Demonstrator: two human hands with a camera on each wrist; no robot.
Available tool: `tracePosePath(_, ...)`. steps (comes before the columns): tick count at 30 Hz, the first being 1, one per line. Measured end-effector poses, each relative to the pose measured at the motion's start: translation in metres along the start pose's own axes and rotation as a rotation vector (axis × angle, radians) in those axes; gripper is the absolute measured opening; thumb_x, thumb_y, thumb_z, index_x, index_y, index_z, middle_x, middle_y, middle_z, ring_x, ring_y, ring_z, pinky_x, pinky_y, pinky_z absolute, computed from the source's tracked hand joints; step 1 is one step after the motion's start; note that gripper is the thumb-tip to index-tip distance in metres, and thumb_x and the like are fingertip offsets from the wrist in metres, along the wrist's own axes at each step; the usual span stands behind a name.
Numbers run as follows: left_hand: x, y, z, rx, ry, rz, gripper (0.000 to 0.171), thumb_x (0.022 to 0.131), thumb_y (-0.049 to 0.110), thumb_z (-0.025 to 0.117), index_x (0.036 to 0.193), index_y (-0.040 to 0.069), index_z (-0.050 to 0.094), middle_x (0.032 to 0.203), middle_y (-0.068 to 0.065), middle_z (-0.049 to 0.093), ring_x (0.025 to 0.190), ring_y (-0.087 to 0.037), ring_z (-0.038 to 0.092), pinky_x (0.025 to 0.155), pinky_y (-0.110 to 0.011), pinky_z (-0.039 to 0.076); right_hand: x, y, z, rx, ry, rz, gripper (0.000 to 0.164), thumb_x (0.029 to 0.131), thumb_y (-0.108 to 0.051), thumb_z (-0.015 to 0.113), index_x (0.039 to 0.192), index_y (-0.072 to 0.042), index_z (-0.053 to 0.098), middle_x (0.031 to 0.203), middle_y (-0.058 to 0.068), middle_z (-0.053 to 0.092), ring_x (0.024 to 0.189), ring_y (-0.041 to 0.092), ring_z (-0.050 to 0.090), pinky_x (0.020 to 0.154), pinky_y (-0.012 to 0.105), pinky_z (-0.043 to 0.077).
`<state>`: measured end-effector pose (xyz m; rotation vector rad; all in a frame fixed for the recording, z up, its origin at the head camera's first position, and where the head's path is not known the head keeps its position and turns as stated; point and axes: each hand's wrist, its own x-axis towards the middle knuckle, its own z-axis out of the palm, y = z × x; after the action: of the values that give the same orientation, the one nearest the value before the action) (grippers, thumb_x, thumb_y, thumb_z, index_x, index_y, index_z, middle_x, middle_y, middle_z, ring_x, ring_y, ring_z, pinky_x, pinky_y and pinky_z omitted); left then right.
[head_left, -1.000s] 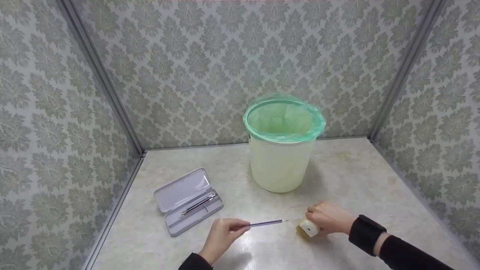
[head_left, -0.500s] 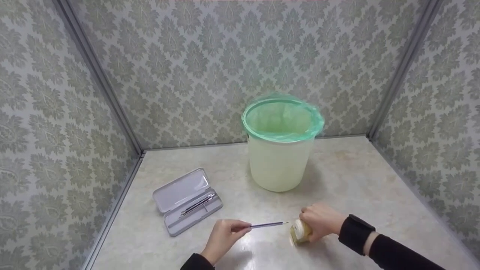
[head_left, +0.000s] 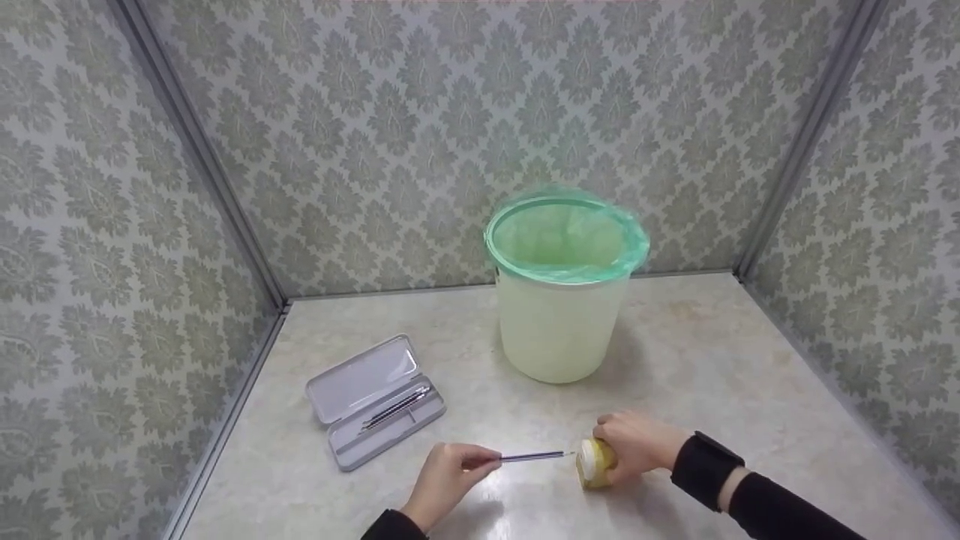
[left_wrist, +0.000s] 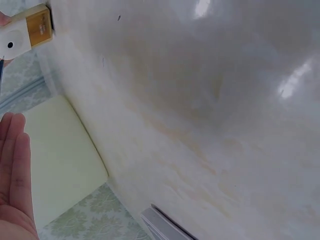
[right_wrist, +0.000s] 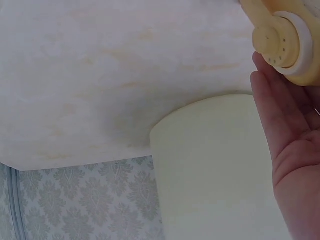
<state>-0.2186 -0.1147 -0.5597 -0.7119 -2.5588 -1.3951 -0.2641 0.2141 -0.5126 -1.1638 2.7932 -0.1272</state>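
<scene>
With my left fingers I pinch the pencil; its tip is just left of the yellow sharpener, which my right fingers grip.

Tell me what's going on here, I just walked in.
Someone's left hand pinches a pencil, and their right hand grips what looks like a yellow pencil sharpener. The pencil's tip points at the sharpener's white face, close to its small hole and apparently not in it. To the left lies an open pencil case with a few slim writing tools in it, and beyond the hands stands a pale bin with a green liner.
</scene>
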Motion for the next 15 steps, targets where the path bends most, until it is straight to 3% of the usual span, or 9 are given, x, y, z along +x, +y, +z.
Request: tracePosePath(15,0.001,-0.007,0.010,-0.047,-0.022,-0.039,0.011,0.090,0.015,0.078,0.096,0.008,0.082,0.091,-0.006,0.081,0.079,-0.005,0.075,0.071,-0.018,0.058,-0.009,0.013,0.014,0.168,0.112,-0.003,0.041,0.074,-0.051,0.086,0.091,-0.015,0.072,0.085,-0.008,0.064,0.070,-0.004,0.046,0.060,0.016,0.038)
